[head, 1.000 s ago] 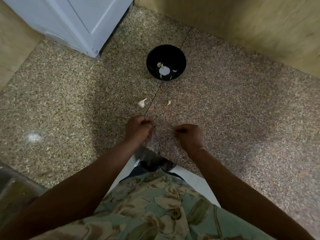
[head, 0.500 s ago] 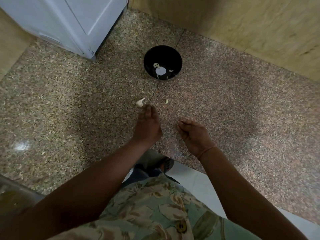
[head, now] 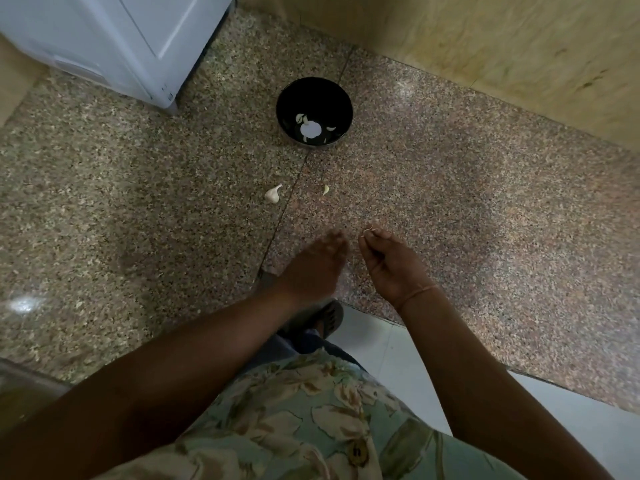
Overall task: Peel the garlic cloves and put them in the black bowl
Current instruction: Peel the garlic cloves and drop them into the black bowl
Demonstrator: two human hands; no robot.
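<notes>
The black bowl (head: 341, 98) stands on the speckled granite counter (head: 138, 220) and holds a few peeled garlic cloves (head: 310, 129). An unpeeled garlic clove (head: 273, 194) lies in front of the bowl, with a small pale piece (head: 326, 190) to its right. My left hand (head: 317, 266) hovers blurred, palm down, fingers stretched, below and right of the clove, not touching it. My right hand (head: 391, 263) is beside it, fingertips pinched on a thin wisp of garlic skin (head: 367, 230).
A white appliance (head: 114, 39) stands at the back left on the counter. A yellowish wall (head: 485, 53) runs behind the bowl. The counter's front edge (head: 381, 317) is just under my wrists, with white floor and a sandalled foot (head: 327, 318) below.
My left hand opened from a fist, reached out toward the loose clove, then drew back right beside my right hand. The clove stays where it lay. My right hand lifted slightly.
</notes>
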